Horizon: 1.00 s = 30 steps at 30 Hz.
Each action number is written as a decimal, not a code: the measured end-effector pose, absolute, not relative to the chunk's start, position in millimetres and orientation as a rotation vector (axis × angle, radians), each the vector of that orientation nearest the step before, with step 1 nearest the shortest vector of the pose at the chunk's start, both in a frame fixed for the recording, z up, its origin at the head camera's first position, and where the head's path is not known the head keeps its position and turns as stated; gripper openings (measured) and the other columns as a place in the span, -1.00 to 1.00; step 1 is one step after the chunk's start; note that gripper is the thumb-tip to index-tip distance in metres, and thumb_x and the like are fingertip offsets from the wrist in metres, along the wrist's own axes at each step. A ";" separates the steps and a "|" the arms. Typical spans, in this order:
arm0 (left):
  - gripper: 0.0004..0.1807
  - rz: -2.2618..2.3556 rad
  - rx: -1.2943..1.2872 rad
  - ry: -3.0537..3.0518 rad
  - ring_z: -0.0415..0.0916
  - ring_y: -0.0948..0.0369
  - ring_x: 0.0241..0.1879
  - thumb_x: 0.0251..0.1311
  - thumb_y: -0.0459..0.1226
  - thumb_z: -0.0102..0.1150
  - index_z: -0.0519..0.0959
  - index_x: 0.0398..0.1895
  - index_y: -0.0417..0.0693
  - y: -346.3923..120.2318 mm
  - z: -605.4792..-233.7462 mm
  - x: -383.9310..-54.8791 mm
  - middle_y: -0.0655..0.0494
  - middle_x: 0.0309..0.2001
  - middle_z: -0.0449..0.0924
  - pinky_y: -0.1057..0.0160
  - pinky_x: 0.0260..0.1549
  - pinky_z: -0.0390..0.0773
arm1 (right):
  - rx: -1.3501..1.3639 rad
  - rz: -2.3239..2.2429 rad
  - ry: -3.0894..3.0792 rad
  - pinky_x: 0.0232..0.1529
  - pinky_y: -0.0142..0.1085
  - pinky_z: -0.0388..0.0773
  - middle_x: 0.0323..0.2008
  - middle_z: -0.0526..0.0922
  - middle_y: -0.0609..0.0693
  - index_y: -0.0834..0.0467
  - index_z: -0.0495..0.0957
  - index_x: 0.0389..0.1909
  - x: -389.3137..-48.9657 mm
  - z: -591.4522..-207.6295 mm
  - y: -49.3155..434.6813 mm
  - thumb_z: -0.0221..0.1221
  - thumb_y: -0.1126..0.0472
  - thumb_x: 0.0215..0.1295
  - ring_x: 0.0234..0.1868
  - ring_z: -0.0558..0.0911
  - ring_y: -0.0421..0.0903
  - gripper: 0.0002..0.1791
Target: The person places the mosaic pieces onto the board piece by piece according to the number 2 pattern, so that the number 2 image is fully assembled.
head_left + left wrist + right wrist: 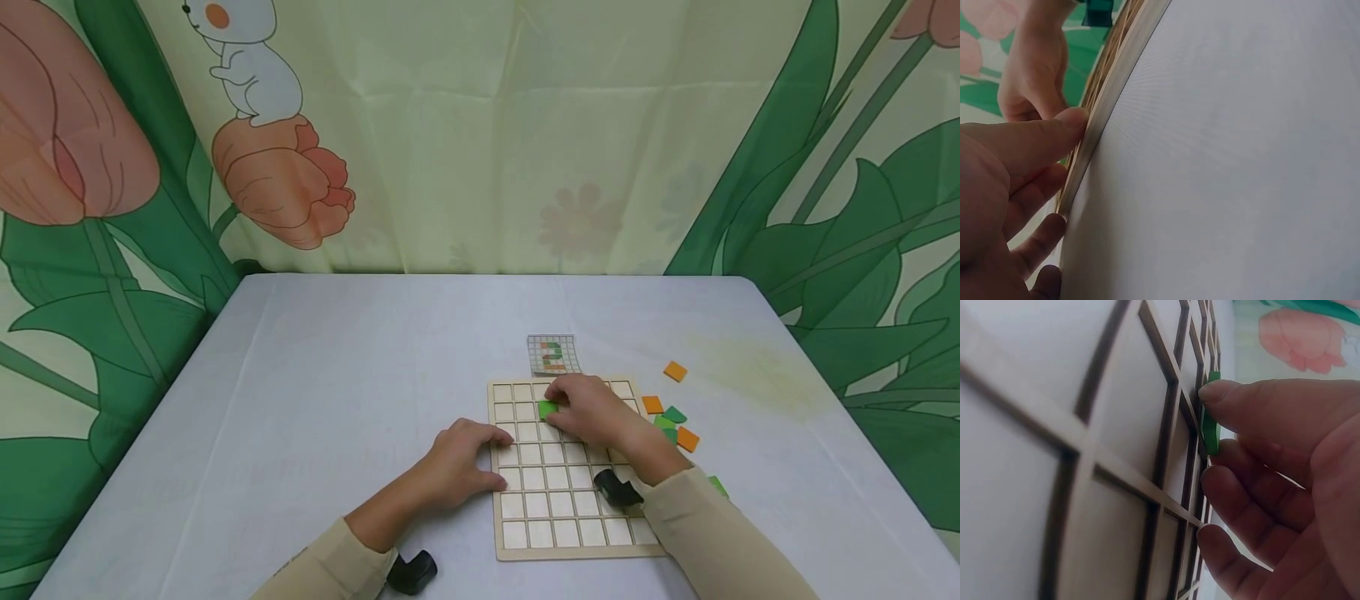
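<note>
A wooden grid board (570,552) lies on the table, its square cells showing white. My left hand (459,462) rests at the board's left edge, thumb and forefinger spread apart and touching the frame. In the left wrist view the thumb (1054,134) presses against the wooden rim. My right hand (600,412) is over the upper part of the grid, pinching a light green square tile (547,409) between thumb and fingers. From the right wrist view, the tile (1212,419) stands close against the grid bars. The right hand and forearm hide cells on the board's right side.
Behind the board lies a small gridded pattern card (553,355) with a coloured figure. Orange tiles (676,371) and green tiles (675,414) are scattered to the right, one partly under the right sleeve (720,533). Black wrist-worn devices (412,572) hang by both cuffs.
</note>
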<state>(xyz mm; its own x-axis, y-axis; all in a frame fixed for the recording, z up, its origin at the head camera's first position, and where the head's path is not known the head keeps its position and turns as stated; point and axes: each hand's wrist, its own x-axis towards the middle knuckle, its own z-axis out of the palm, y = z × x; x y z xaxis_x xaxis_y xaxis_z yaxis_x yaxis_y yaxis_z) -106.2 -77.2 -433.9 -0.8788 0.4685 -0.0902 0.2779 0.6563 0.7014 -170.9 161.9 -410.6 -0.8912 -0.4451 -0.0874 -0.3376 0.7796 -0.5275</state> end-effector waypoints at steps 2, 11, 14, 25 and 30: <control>-0.50 1.039 0.604 2.615 0.37 0.13 0.14 0.01 -0.20 0.54 0.65 0.08 0.08 -77.4 -434.3 -106.1 0.25 0.03 0.56 -0.01 0.14 0.36 | -0.621 -0.749 2.767 0.05 -0.02 0.51 -0.13 0.65 0.01 0.24 0.63 -0.09 -171.1 -411.0 161.4 0.30 0.23 0.23 -0.07 0.58 -0.01 -0.75; -0.48 1.031 0.591 2.615 0.37 0.11 0.15 0.01 -0.19 0.54 0.64 0.11 0.09 -77.3 -435.4 -106.9 0.23 0.06 0.55 -0.03 0.13 0.37 | -0.646 -0.724 2.788 0.06 -0.04 0.51 -0.13 0.65 0.02 0.24 0.63 -0.09 -169.5 -410.8 159.4 0.31 0.22 0.24 -0.06 0.59 0.01 -0.74; -0.47 1.032 0.577 2.612 0.36 0.10 0.16 0.01 -0.19 0.54 0.64 0.11 0.08 -77.0 -435.4 -106.6 0.21 0.06 0.55 -0.03 0.14 0.36 | -0.641 -0.724 2.793 0.05 -0.04 0.51 -0.13 0.66 0.02 0.25 0.63 -0.08 -168.2 -411.0 158.6 0.31 0.22 0.24 -0.05 0.59 0.02 -0.73; -0.49 1.004 0.587 2.606 0.35 0.11 0.19 0.05 -0.19 0.52 0.62 0.12 0.07 -76.4 -432.9 -105.4 0.23 0.07 0.55 -0.06 0.18 0.32 | -0.630 -0.725 2.795 0.10 0.00 0.50 -0.02 0.65 0.08 0.26 0.62 0.01 -166.1 -411.6 158.8 0.31 0.22 0.29 0.08 0.59 0.11 -0.68; -0.48 0.994 0.585 2.608 0.35 0.11 0.19 0.05 -0.19 0.52 0.62 0.13 0.08 -76.4 -433.2 -106.0 0.23 0.08 0.55 -0.04 0.19 0.32 | -0.632 -0.731 2.793 0.10 0.00 0.50 -0.03 0.66 0.08 0.26 0.62 0.01 -166.6 -411.5 158.4 0.31 0.23 0.29 0.08 0.59 0.11 -0.69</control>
<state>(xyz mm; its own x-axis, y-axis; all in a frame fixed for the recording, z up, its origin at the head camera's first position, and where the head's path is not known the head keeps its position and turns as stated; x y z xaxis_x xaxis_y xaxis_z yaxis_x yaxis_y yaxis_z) -106.0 -76.4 -433.2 -0.8758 0.4672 -0.1211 0.2680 0.6794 0.6830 -166.6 158.4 -411.5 -0.8922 -0.4463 -0.0699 -0.3549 0.7882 -0.5028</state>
